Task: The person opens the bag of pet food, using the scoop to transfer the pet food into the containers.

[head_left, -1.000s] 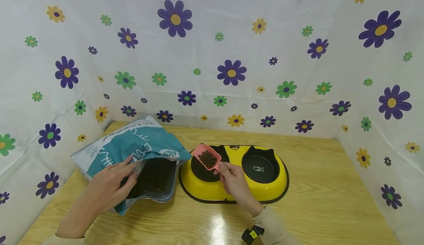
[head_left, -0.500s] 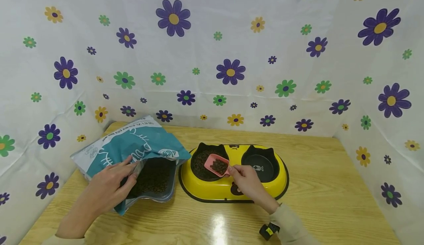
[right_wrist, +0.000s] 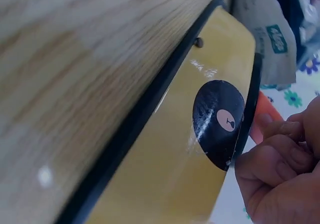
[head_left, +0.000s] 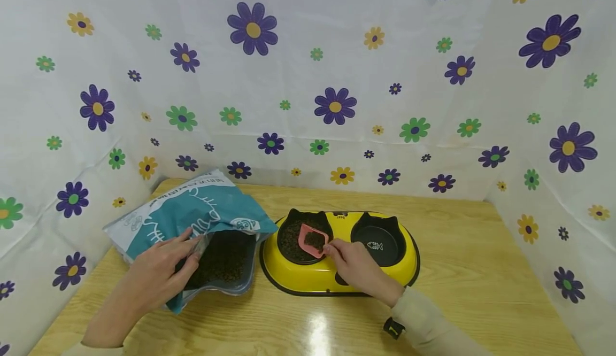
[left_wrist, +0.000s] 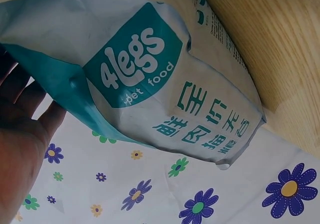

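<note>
My right hand (head_left: 361, 268) pinches the handle of a pink scoop (head_left: 306, 234), also partly seen in the right wrist view. The scoop holds brown kibble and tilts over the left black bowl (head_left: 289, 254), which has kibble in it. My left hand (head_left: 161, 270) grips the opening edge of a teal and white pet food bag (head_left: 185, 211), thumb below and fingers on top. In the left wrist view the bag's printed side (left_wrist: 200, 119) fills much of the picture. Below the bag's mouth, a clear container (head_left: 243, 286) holds more kibble.
A yellow double-bowl stand (head_left: 298, 276) with a black rim carries both bowls. Its right bowl (head_left: 385, 246) shows a white fish-bone print and no kibble. Beneath everything is a wooden table (head_left: 471, 270), with a flowered cloth (head_left: 289, 67) behind and at the sides.
My right hand has moved right with the scoop, which now tilts and sits over the left bowl's right side. My left hand and the bag have stayed in place.
</note>
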A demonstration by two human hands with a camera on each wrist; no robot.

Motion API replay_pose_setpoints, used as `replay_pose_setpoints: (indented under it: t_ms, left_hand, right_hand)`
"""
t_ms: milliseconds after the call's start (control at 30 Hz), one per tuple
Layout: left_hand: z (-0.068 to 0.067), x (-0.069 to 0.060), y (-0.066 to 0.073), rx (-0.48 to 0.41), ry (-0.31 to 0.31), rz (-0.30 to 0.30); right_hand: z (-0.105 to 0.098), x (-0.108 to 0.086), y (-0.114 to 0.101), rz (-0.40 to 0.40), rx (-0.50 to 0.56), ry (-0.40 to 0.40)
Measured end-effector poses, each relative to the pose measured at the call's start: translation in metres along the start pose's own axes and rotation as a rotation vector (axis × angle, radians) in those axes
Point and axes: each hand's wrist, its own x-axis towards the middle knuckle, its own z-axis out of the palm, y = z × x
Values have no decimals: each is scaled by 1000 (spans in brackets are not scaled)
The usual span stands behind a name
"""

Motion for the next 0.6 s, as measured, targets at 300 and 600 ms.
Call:
replay_pose_setpoints:
  t_ms: [300,600]
  left_hand:
    - [3,-2,0,1,18,-3]
    - [2,-2,0,-2,21,-1]
  right_hand:
    - [1,1,-7,-123,-315,72]
    - [1,4,-5,-246,-569,159]
